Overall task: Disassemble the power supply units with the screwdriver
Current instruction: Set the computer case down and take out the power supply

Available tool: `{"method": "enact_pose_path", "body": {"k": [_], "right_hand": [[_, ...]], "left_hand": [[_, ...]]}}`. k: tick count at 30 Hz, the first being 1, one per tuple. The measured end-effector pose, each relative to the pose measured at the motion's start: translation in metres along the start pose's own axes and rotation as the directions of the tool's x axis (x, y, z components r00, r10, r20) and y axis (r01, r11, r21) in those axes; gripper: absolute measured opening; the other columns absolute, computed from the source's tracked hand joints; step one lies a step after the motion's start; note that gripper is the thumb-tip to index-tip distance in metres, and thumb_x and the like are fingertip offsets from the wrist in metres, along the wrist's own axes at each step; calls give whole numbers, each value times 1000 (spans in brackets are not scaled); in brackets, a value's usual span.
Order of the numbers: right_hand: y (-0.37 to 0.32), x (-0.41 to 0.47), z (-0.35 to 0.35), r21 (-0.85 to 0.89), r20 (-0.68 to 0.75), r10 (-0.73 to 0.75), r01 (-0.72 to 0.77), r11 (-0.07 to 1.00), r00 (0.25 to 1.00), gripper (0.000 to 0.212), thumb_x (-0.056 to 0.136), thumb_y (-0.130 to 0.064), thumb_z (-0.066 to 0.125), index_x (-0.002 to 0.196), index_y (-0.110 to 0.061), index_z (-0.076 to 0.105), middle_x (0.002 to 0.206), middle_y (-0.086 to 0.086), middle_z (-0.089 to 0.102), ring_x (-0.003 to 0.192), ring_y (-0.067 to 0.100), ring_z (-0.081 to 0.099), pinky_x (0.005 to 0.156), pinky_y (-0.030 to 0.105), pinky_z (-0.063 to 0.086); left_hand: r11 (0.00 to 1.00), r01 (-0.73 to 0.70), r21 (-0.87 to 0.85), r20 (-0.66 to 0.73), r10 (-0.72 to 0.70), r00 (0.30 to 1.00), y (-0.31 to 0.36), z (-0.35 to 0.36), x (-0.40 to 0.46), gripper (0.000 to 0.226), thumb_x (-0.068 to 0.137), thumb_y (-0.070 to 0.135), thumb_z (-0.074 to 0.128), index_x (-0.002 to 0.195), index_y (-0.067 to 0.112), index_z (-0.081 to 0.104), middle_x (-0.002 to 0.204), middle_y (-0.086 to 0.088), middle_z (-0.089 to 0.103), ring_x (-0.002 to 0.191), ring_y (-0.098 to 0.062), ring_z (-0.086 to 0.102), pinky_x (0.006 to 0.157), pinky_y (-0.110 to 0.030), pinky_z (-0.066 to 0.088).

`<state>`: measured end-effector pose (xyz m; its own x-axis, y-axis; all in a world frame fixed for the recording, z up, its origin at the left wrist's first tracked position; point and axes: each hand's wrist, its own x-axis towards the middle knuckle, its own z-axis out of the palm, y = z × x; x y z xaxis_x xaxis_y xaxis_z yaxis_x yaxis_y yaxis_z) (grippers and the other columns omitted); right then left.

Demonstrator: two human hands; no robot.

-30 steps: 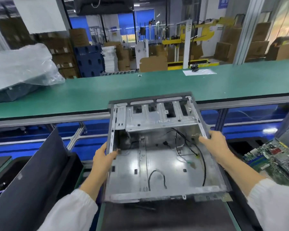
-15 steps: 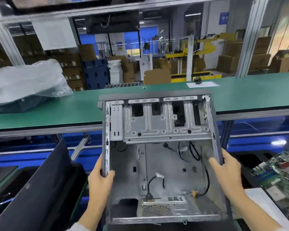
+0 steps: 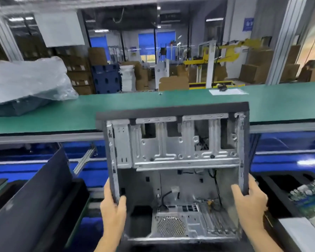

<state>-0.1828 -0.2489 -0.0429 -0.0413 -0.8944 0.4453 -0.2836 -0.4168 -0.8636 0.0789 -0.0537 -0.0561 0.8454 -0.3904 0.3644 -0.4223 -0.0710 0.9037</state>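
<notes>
Holding: left hand [image 3: 114,206] and right hand [image 3: 248,200] gripped the side edges of the computer case [image 3: 175,171], raised before the green conveyor [image 3: 153,104].
Risk: the case could slip; loose cables [image 3: 216,184] might snag.

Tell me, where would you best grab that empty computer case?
By its two long side rails, one hand from each side, as the left hand and right hand do now. The computer case is wide and open-faced, with edges thin enough to wrap fingers around.

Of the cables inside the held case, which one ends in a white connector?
The short black cable near the middle of the computer case; its upper end carries the white connector. The others show none.
</notes>
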Motion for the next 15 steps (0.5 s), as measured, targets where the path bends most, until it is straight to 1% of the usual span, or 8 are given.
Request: {"method": "enact_pose_path", "body": {"k": [1, 3, 5, 7, 10, 12, 14, 15], "right_hand": [[2, -2, -1, -12, -2, -4, 4, 1000, 1000, 37, 79, 6, 61, 113, -10, 63, 58, 9, 52, 48, 8, 36, 45, 14, 29], [5, -6, -2, -27, -14, -28, 28, 999, 1000, 40, 79, 6, 60, 114, -13, 62, 55, 8, 46, 48, 10, 32, 45, 16, 27], [5, -9, -3, -27, -9, -29, 29, 999, 1000, 37, 79, 5, 59, 112, -12, 62, 53, 3, 40, 48, 10, 32, 46, 16, 28], [1, -10, -3, -21, -7, -31, 31, 999, 999, 34, 79, 7, 58, 109, -9, 62, 53, 0, 36, 48, 9, 32, 47, 14, 29], [-2, -8, -3, -4, -5, -43, 43, 999, 999, 27, 79, 11, 55, 103, 1, 60, 55, -2, 29, 50, 8, 29, 48, 10, 29], [-3, -9, -3, -2, 13, -27, 27, 1000, 1000, 33, 81, 10, 54, 111, -1, 59, 58, 2, 33, 51, 7, 30, 50, 9, 30], [-5, -12, -7, 27, 65, 9, -11, 1000, 998, 46, 84, 7, 52, 127, -7, 53, 64, 12, 43, 52, 6, 35, 51, 6, 35], [-5, -15, -9, 29, 95, 23, -26, 999, 995, 51, 85, 5, 52, 134, -11, 49, 68, 13, 47, 53, 5, 38, 52, 4, 36]], "left_hand": [[1000, -12, 24, 13, 11, 1000, 0, 1, 0, 70, 82, -15, 55, 143, 16, 40, 62, 3, 54, 47, -7, 45, 46, -10, 37], [999, -31, 26, 16, 31, 999, 3, 1, 1, 71, 83, -16, 52, 145, 17, 37, 59, 5, 51, 47, -5, 46, 46, -8, 36], [999, -43, 20, 22, 43, 999, 2, 1, 0, 73, 84, -16, 50, 145, 21, 35, 63, 4, 54, 50, -2, 47, 47, -7, 37], [998, -53, 17, 35, 53, 998, -1, 0, 0, 74, 85, -14, 48, 144, 28, 33, 67, 3, 55, 51, -3, 46, 48, -8, 39], [999, -33, 1, 70, 33, 997, -3, 0, 2, 79, 87, -12, 46, 140, 44, 28, 72, -4, 54, 54, -5, 42, 51, -16, 43], [1000, -24, 5, 95, 23, 995, -2, 0, 3, 77, 89, -10, 45, 140, 44, 26, 75, -3, 52, 57, -5, 44, 56, -18, 46], [1000, -24, 10, 127, 23, 992, -2, -3, 1, 71, 92, -5, 46, 142, 40, 24, 78, 5, 52, 63, -4, 49, 61, -16, 48], [1000, -23, 19, 142, 21, 990, -3, -5, 0, 67, 95, -2, 47, 144, 37, 22, 79, 5, 53, 67, -6, 52, 62, -17, 48]]}}
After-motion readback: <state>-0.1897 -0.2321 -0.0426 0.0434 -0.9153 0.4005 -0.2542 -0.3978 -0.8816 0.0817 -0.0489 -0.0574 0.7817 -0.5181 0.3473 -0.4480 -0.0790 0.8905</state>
